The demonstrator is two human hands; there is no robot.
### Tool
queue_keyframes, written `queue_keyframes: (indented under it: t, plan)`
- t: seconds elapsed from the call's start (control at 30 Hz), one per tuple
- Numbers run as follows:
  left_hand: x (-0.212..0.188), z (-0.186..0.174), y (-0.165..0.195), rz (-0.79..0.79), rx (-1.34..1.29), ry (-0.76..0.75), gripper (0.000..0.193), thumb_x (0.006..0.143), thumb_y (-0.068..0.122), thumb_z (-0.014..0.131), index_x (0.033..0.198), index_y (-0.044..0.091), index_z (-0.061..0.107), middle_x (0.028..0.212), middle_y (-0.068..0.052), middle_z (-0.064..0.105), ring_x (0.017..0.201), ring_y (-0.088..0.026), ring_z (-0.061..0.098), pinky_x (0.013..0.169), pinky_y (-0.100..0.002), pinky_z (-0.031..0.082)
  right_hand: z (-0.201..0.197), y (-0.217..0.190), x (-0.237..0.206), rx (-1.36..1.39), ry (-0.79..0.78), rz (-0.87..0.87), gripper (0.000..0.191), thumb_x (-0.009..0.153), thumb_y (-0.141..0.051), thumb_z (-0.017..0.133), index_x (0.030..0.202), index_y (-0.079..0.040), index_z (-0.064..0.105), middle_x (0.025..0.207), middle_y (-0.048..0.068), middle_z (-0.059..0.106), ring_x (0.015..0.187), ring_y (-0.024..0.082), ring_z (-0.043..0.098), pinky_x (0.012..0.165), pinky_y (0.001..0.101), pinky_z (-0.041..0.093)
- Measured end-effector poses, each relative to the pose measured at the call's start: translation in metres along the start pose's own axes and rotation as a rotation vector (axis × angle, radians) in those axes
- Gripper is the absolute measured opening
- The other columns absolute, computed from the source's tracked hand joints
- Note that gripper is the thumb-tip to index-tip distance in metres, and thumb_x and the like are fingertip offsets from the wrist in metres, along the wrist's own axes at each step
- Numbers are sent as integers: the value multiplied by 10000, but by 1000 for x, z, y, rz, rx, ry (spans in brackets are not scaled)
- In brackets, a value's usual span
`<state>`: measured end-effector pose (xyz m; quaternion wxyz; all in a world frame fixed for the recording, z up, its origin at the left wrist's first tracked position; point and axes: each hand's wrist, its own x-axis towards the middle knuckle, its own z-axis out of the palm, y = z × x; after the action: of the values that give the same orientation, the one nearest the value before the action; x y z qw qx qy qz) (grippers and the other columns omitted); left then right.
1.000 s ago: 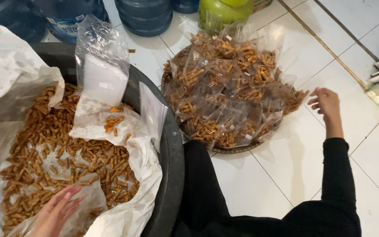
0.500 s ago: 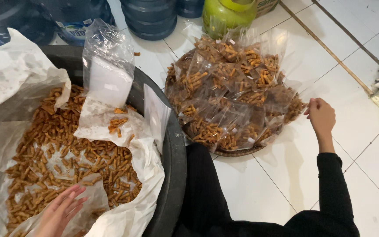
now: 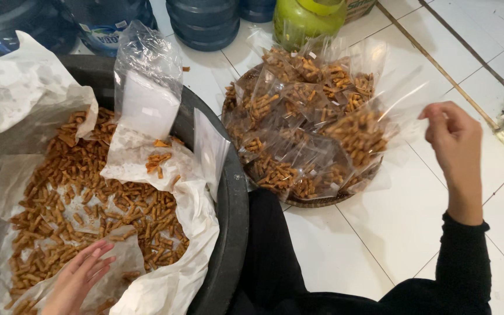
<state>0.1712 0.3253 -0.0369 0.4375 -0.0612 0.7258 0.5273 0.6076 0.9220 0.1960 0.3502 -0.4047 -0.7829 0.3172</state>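
Right hand: the right hand (image 3: pixel 453 137) is now lifted above the floor (image 3: pixel 392 227), fingertips pinched on the clear top edge of a filled snack bag (image 3: pixel 360 134). 1 second ago it rested low on the tiles beside the basket, with nothing in it.
Bag position: the bag hangs at the right side of the heap, its lower part touching the other packed bags (image 3: pixel 287 116) piled in the woven basket (image 3: pixel 322 201).
Left hand: the left hand (image 3: pixel 80 280) lies open, fingers spread, on the white paper liner (image 3: pixel 164 280) among the loose fried sticks (image 3: pixel 83 198); it has shifted only slightly.
Tub: the black tub (image 3: pixel 228 216) holds the sticks, and an upright clear bag of empty bags (image 3: pixel 144 81) leans at its rim.
Meaning: I judge a finished bag is being handled at the pile while the other hand waits in the snacks.
Behind: blue water jugs (image 3: pixel 202 23) and a green jar (image 3: pixel 310 20) stand on the tiles.
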Motion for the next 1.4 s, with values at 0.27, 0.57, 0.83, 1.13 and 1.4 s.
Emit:
queue_keyframes:
  t: [0.27,0.57,0.83,1.13,1.4]
  plan:
    - [-8,0,2,23,1,9,551,1001,342,523,1493,94,527,1445,-105,638,1293,-277,617,1145,-444,422,60,96,39,-260,-209,0,274,1099,-307,630,1049,-64,748,672,14,607,577,96,530,578,262,449]
    - [-11,11,12,10,-13,6,540,1011,335,507,1495,96,519,1454,-102,625,1296,-271,607,1131,-435,428,94,190,62,-350,-193,27,334,913,-412,800,1020,-100,751,741,70,700,662,172,671,619,321,511]
    - [-28,21,11,168,13,-46,465,1001,311,539,1384,60,620,1371,-91,682,1232,-240,656,1082,-395,470,113,74,-3,-456,25,-173,305,999,-307,785,1140,-52,694,728,60,646,632,161,574,558,329,427]
    - [-3,77,84,610,370,-66,424,930,268,701,1305,73,672,1205,-41,735,1059,-125,679,876,-281,535,241,-92,-138,300,-404,-493,132,930,-100,768,916,-19,664,743,40,599,592,99,539,537,264,423]
    - [76,194,151,873,358,-203,397,893,283,799,1218,79,697,1024,-56,746,873,-111,715,738,-264,563,310,-119,-187,277,-868,-589,222,980,-242,699,913,-37,650,846,99,660,715,297,649,644,385,506]
